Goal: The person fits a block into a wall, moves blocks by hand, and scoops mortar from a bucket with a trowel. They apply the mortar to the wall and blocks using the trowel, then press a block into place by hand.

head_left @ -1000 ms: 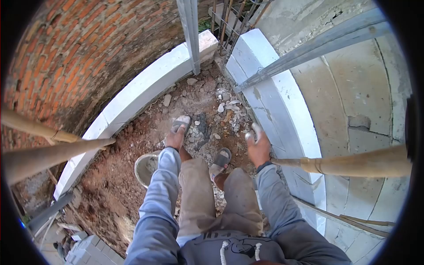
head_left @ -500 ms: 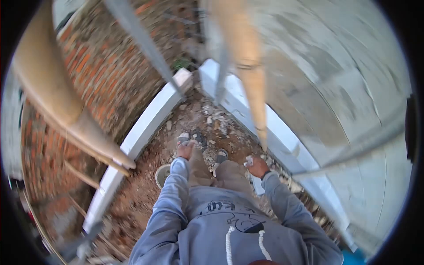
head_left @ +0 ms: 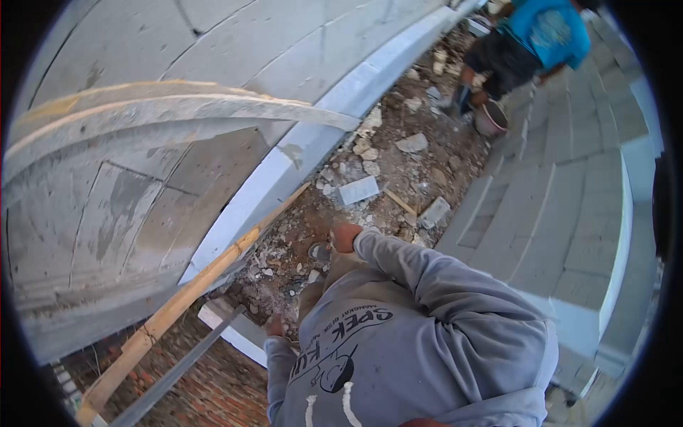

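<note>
My right hand (head_left: 346, 237) is in front of my thigh, its back toward me and its fingers curled out of sight. Whatever it may hold is hidden. Low on the left, my left hand (head_left: 274, 325) hangs beside my other leg, small and blurred, so its fingers cannot be made out. Beyond my right hand, a pale block (head_left: 358, 191) lies on the rubble, with a thin wooden strip (head_left: 400, 202) and another grey block (head_left: 433, 213) to its right.
A co-worker in a blue shirt (head_left: 544, 32) stands at the upper right beside a bucket (head_left: 491, 119). Block walls flank the rubble strip. A white concrete beam (head_left: 306, 146) runs along the left wall. Wooden poles (head_left: 192, 292) and a metal bar (head_left: 178, 370) slant across the left.
My view has swung right, from the corner by the brick wall to the rubble strip, where the co-worker appears. The pale material seen at my right hand before is out of sight.
</note>
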Tool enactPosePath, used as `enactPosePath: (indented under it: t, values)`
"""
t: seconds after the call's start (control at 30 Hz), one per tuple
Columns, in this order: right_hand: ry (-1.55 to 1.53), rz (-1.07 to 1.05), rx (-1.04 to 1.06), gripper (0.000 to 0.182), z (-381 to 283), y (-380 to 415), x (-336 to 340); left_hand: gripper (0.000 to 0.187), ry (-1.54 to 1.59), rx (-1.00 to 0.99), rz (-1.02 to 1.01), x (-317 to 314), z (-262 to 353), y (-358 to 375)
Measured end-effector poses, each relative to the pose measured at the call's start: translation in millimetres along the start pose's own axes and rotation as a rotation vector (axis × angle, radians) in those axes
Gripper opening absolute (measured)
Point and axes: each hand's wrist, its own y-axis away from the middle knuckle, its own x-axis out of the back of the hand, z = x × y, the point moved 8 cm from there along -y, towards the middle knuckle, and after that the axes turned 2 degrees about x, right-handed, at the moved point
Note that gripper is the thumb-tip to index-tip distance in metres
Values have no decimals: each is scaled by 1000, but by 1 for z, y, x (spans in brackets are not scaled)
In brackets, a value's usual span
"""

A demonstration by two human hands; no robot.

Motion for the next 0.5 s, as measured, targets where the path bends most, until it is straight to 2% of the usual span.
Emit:
enactPosePath:
  t: [0.03,0.07,0.13,0.27,0.37,0.47,0.5]
  values:
    - [-40,-15,-106,35,18,19,-12,23,58,-45,-139,-9,28,8]
    - [-81,-23,-208,36,36,36,-22,23,29,-57,-168,-9,44,8]
    - [-85,-8,-238,34,60,66,-41,18,127,-209,-235,-8,84,5]
    - [-193,-20,-451,34,112,123,-70,15,105,-178,-221,-23,102,-10]
    - [-329,16,-613,35,132,166,-86,23,-136,-103,-135,-34,100,-12]
    - [-434,77,-719,36,150,191,-111,31,-181,-147,-183,-60,109,-7]
    - [-451,107,-748,36,159,196,-119,32,-181,-134,-260,-72,108,-10]
